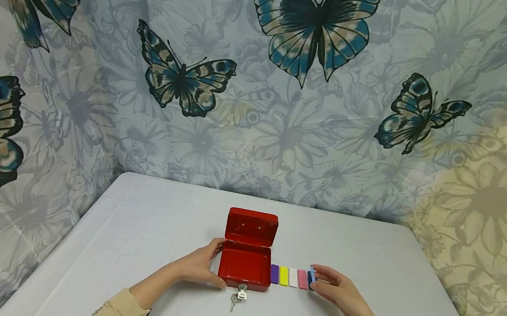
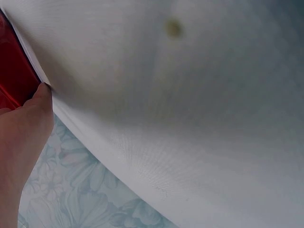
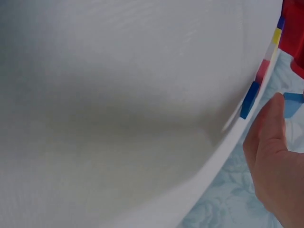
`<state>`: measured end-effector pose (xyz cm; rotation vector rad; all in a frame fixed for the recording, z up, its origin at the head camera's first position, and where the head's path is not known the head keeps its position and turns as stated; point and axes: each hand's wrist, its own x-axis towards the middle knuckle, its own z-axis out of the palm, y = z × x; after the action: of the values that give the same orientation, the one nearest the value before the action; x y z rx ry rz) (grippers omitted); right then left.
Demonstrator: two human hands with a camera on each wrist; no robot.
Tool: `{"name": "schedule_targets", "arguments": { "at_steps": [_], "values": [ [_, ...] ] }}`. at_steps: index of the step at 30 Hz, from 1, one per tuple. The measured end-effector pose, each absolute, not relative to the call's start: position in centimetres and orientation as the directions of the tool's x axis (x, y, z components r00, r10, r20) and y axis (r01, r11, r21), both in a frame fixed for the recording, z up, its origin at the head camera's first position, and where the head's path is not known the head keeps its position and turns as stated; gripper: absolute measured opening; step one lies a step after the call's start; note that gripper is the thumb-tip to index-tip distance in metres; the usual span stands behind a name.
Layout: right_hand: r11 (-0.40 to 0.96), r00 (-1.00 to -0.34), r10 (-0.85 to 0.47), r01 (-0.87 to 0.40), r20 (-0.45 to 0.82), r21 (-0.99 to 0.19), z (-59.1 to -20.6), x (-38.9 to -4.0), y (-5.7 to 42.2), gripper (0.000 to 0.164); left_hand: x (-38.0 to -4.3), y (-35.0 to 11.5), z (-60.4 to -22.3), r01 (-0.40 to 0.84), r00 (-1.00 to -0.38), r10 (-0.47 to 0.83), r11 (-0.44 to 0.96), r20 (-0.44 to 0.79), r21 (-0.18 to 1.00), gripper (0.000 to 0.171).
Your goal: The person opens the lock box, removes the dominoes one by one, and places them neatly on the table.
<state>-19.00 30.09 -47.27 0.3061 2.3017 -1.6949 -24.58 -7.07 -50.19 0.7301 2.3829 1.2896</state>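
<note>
A red cash box [image 1: 245, 264] stands on the table with its lid [image 1: 252, 226] raised and nothing inside. My left hand [image 1: 198, 264] grips the box by its left side, thumb at the front corner and fingers farther back. Between thumb and fingertips, my right hand [image 1: 337, 290] pinches a light blue block [image 3: 292, 103], held on edge just above a dark blue block [image 3: 250, 99]. That one ends a row running out from the box's right side: purple [image 1: 274, 274], yellow [image 1: 284, 276], white [image 1: 293, 278] and pink [image 1: 303, 279] blocks.
From the lock at the box's front hangs a key ring with keys [image 1: 234, 300] and a small tag [image 1: 241, 295]. The white-covered table [image 1: 143, 218] ends at a cloth backdrop [image 1: 245, 146] printed with flowers and butterflies.
</note>
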Motion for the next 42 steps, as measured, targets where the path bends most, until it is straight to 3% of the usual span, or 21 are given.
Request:
{"name": "schedule_targets", "arguments": {
  "at_steps": [19, 25, 33, 42],
  "values": [
    [0.478, -0.955, 0.05, 0.279, -0.291, -0.833, -47.6, -19.1, 33.9, 0.061, -24.6, -7.0, -50.0, 0.277, -0.814, 0.578, 0.469, -0.055, 0.839, 0.102],
    [0.537, -0.968, 0.047, 0.231, -0.245, -0.811, -47.6, -19.2, 34.0, 0.057, -24.6, -7.0, -50.0, 0.278, -0.813, 0.58, 0.466, -0.053, 0.84, 0.101],
    [0.706, -0.986, 0.052, 0.15, -0.161, -0.692, -48.1, -20.1, 33.6, 0.052, -24.7, -7.1, -49.8, 0.259, -0.811, 0.581, 0.458, -0.066, 0.85, 0.101],
    [0.748, -0.994, 0.03, 0.094, -0.108, -0.657, -48.2, -20.2, 32.7, 0.048, -24.7, -7.0, -49.9, 0.248, -0.809, 0.584, 0.448, -0.071, 0.859, 0.101]
  ]
}}
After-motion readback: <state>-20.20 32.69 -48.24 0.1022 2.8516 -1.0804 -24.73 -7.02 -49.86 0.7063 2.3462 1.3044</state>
